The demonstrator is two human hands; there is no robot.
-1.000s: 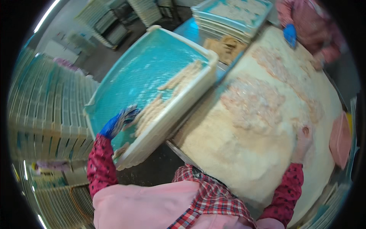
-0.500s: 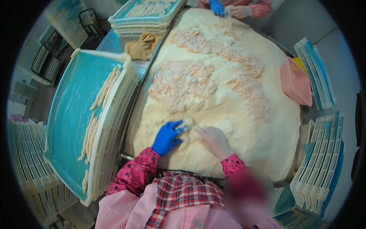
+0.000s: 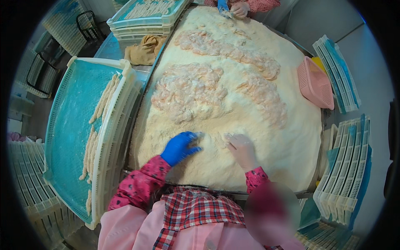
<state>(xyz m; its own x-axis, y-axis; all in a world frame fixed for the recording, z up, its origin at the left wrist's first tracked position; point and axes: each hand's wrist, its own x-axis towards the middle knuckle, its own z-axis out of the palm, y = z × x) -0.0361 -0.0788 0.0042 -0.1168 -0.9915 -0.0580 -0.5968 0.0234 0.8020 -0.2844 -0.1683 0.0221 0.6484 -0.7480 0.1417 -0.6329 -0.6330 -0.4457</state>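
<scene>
Head view: 2 hands are working low over the crumb bed [image 3: 283,162] — reading this as the coating step, with crumb being worked around a piece. Blue-gloved left hand [image 3: 179,148] is spreading its fingers, thumb standing apart, tips touching crumb; not seeing it gripping anything. Right hand [image 3: 241,151] is facing it at 3 o'clock, fingers loosely bending, tips meeting crumb; pinching or not, I cannot tell. Whether a coated piece is lying between them, also cannot tell.

Next move, my guess: it's calling for a light 2-hand roll, enough pressure for crumb to stick without tearing the meat.

Meat: the big heap [image 3: 189,87] is sitting at 11 o'clock from the hands, a long band at 12 and a smaller pile at 2. All 3 are looking pale pink, wet, lumpy, with crumb dusting the edges. At 9 to 10 o'clock, finished-looking strips [image 3: 104,98] are lying in the blue-lined tray [image 3: 68,121], along its right side — slim, beige, evenly coated, mostly running lengthwise.
</scene>
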